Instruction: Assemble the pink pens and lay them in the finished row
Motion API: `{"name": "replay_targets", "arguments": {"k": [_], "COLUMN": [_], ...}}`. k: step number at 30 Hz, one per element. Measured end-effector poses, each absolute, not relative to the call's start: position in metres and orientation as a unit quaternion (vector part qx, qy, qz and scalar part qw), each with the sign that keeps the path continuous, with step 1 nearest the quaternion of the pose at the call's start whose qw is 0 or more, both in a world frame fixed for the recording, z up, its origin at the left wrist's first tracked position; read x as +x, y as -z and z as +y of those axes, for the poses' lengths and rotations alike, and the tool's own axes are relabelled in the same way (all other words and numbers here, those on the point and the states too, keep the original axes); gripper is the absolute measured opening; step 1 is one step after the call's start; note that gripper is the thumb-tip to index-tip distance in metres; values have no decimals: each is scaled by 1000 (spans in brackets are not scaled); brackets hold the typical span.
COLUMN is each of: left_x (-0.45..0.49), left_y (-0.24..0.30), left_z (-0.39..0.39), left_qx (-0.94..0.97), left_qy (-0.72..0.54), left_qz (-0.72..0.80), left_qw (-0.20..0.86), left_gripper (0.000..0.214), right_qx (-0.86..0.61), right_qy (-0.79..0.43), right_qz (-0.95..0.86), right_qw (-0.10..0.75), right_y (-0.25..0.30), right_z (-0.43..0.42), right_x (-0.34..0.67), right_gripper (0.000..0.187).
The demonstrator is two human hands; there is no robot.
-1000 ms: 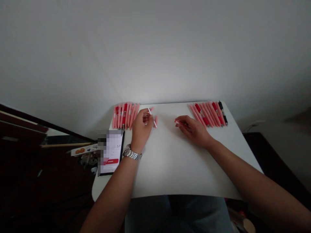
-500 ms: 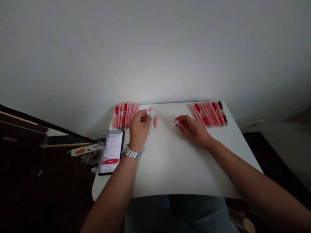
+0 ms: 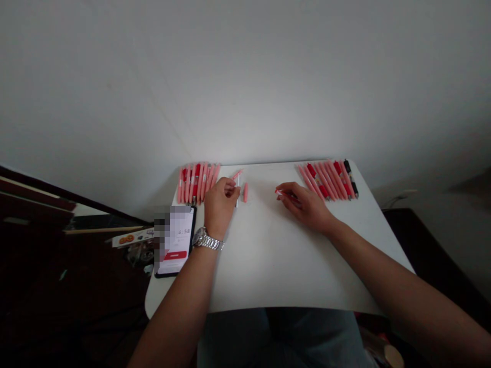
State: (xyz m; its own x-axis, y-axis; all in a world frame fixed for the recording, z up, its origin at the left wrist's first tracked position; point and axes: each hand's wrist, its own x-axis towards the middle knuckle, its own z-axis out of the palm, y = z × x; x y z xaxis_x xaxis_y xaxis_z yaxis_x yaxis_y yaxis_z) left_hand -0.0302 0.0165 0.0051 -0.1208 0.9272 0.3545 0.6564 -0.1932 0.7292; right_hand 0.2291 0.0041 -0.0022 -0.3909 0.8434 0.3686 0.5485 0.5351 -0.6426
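Note:
My left hand point(image 3: 221, 197), with a metal watch point(image 3: 207, 239) on its wrist, is closed in a pinch at a thin white stick point(image 3: 238, 197) that looks like a pen refill. Just beyond its fingertips lies a pink pen part point(image 3: 238, 174). A short pink barrel piece point(image 3: 245, 192) rests on the table to the right of the stick. Over the table's middle, my right hand point(image 3: 297, 199) pinches a small red-and-white piece point(image 3: 278, 192); the fingers cover most of it, so its kind is unclear.
Rows of pink, red and black pens lie at the back: a left group point(image 3: 197, 183) and a right group point(image 3: 329, 180). A phone point(image 3: 176, 243) sits at the left edge of the white table point(image 3: 276, 266). The wall point(image 3: 245, 102) stands right behind.
My left hand has come slightly down, and the white stick in it has turned from a slant to nearly upright in view. The right hand has stayed in place.

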Motion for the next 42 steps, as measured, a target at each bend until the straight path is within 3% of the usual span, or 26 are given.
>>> {"name": "replay_targets", "arguments": {"k": [29, 42], "left_x": [-28, -17], "left_y": [-7, -12], "left_z": [15, 10], "left_qx": [641, 734], "left_qy": [-437, -442], "left_qz": [617, 493], "left_qw": [137, 148], "left_gripper": [10, 15], "right_qx": [-436, -423], "right_qy": [-224, -200], "right_qz": [-806, -811], "right_qw": [331, 352], "right_y": [1, 6], "right_z": [4, 8], "right_x": [228, 226], "right_gripper": [22, 17]}}
